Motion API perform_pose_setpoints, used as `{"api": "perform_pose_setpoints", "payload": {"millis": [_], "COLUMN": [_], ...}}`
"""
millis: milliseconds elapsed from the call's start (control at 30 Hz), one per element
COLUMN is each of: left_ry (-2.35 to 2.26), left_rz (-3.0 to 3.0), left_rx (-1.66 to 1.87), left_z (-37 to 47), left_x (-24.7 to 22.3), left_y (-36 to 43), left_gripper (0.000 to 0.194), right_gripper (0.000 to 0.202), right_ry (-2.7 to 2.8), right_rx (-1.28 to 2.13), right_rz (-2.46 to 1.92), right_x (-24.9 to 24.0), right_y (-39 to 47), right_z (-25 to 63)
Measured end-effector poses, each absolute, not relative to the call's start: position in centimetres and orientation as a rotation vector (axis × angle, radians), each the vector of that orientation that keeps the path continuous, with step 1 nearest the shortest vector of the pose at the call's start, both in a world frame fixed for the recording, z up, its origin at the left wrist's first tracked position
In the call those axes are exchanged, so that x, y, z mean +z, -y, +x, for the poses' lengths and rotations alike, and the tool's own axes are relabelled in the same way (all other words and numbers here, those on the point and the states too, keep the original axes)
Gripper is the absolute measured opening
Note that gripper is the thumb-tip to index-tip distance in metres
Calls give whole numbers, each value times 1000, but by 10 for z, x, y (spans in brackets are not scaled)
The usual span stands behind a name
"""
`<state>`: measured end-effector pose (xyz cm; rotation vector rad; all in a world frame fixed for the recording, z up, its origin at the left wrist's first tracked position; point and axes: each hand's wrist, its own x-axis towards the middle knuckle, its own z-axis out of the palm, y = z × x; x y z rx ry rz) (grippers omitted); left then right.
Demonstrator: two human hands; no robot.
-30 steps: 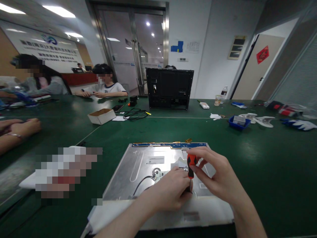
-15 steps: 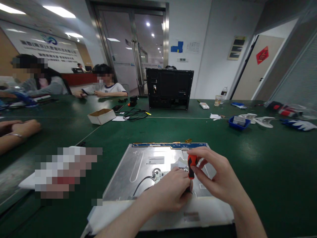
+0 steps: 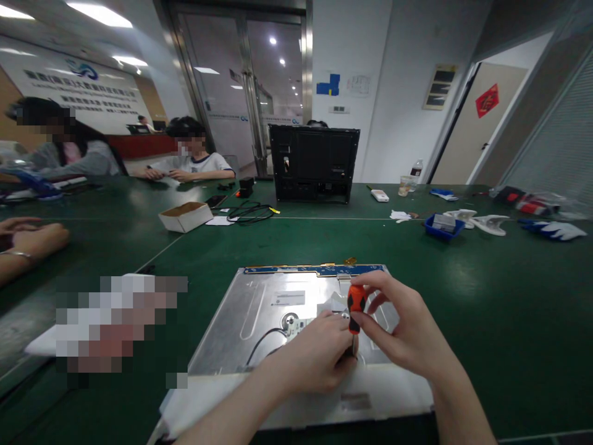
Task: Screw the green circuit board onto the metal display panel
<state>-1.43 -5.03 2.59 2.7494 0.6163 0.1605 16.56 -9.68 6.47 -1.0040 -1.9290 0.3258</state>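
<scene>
A metal-backed display panel (image 3: pixel 227 315) lies on the green table, with a blue circuit strip (image 3: pixel 306 270) along its far edge. My right hand (image 3: pixel 403 315) holds a red and black screwdriver (image 3: pixel 356 300) upright between thumb and fingers, its shaft pointing down beside my left hand. Over the panel's middle, my left hand (image 3: pixel 319 355) rests with its fingers curled near a small circuit board (image 3: pixel 296 327); what they grip is hidden. A black cable (image 3: pixel 262 340) runs from that board. The screwdriver's tip cannot be made out.
A black monitor frame (image 3: pixel 315 164) stands at the back. Beyond the panel are an open white box (image 3: pixel 185 219), a coiled cable (image 3: pixel 252 212) and a blue tray (image 3: pixel 442 228). Another person's hands (image 3: pixel 39 240) rest at the left; other people sit behind.
The screwdriver has turned slightly in my right hand, showing more red on its handle. My left hand keeps its place on the panel. The whole view has shifted a little.
</scene>
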Motion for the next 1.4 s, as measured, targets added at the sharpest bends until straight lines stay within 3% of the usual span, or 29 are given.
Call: {"api": "perform_pose_setpoints", "payload": {"millis": [267,467,1400], "left_ry": [-604,-624,-603], "left_rz": [2724,2714,2730], "left_rx": [156,152,215], "left_z": [-16,-15,-15], "left_x": [30,33,24], "left_y": [51,52,51], "left_gripper": [4,14,6], "right_gripper": [36,29,39], "right_ry": [1929,1916,1917], "right_rx": [329,324,336], "right_rz": [-1058,-1039,-991], "right_x": [66,65,66], "right_y": [98,95,97], "right_z": [165,165,166]}}
